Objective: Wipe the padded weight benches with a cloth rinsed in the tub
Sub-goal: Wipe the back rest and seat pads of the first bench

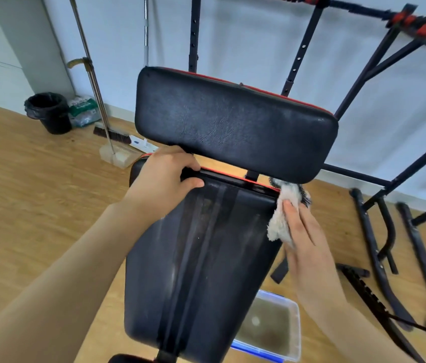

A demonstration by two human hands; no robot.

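A black padded bench fills the centre of the view: a long back pad [201, 258] with wet streaks, and above it a raised upper pad [233, 121] with red trim. My left hand [167, 176] grips the top left edge of the long pad. My right hand [303, 231] presses a pale, shaggy cloth [282, 213] against the pad's upper right side edge, just below the raised pad. A clear plastic tub [272, 328] with murky water and a blue rim stands on the floor under the bench's right side.
Black steel rack frames [379, 231] stand and lie to the right and behind. A black bin [49, 111], a broom with dustpan [112, 142] and a bag sit by the wall at the left. Wooden floor [36, 192] spreads leftward.
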